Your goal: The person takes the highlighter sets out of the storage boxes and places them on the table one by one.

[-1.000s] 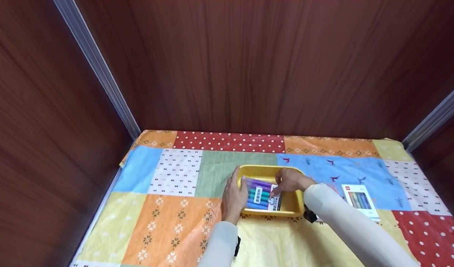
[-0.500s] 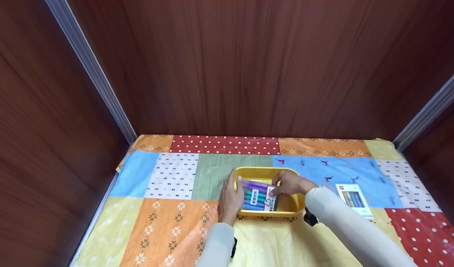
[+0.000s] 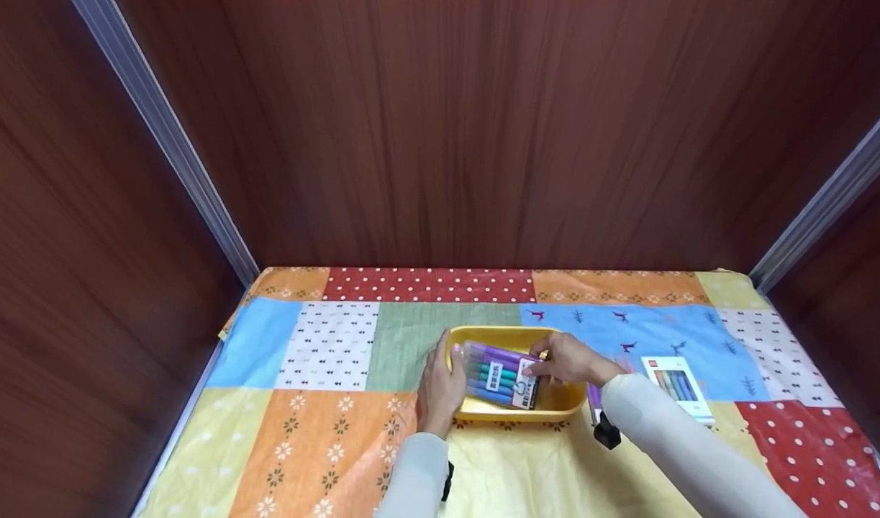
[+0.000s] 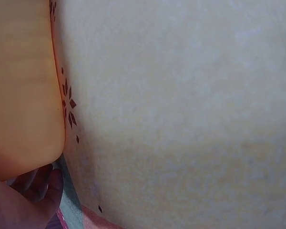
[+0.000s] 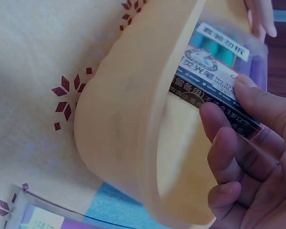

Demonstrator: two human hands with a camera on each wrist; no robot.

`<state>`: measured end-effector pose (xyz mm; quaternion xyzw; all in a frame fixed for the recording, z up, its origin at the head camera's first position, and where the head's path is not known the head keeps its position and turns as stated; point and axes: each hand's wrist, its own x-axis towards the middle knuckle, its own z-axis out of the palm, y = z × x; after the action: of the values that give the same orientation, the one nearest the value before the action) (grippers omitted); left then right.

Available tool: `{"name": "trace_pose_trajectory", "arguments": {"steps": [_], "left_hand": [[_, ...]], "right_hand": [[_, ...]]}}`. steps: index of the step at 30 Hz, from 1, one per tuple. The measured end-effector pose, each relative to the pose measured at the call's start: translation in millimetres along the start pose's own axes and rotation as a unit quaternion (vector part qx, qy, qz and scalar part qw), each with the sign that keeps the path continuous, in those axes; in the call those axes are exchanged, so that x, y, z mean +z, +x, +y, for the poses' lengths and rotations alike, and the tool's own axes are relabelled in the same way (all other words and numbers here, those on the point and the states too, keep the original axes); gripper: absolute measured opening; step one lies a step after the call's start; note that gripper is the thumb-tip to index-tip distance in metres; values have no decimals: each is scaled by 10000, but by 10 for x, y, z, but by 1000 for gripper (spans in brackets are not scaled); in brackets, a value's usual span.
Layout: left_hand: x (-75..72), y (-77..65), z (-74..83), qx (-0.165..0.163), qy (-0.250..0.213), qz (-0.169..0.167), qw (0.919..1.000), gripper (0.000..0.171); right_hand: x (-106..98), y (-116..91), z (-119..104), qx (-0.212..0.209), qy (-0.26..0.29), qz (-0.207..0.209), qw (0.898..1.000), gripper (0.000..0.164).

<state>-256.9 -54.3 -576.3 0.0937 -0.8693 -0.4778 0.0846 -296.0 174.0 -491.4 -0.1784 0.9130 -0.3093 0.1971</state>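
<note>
A yellow plastic basket (image 3: 511, 415) stands on the patterned cloth. Inside it is a clear pack of highlighters (image 3: 493, 374) in purple, green and blue, with a printed white and black label. My right hand (image 3: 573, 360) pinches the label end of the pack between thumb and fingers; the right wrist view shows the thumb (image 5: 257, 95) on the label's edge. My left hand (image 3: 441, 388) holds the basket's left end, fingers along the outer wall and thumb at the rim. In the left wrist view, the left fingers (image 4: 52, 191) sit by the basket's corner, partly hidden behind it.
Right of the basket lies a white box (image 3: 678, 388) with a window showing coloured sticks. Another clear pack with purple contents (image 3: 595, 403) lies between them, partly covered by the right forearm. Brown wood-grain panels (image 3: 425, 144) rise behind the cloth and at both sides.
The highlighter pack has tilted and risen slightly inside the basket, still pinched by my right hand. My left hand stays at the basket's left end. The head view has shifted a little.
</note>
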Motion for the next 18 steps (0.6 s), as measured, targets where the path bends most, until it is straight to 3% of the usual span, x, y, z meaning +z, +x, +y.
{"name": "trace_pose_trajectory", "arguments": {"steps": [18], "left_hand": [[-12,18,-29,70,106,-58,9999,51]], "right_hand": [[-108,-163,102,-140,280,517,9982,15]]}}
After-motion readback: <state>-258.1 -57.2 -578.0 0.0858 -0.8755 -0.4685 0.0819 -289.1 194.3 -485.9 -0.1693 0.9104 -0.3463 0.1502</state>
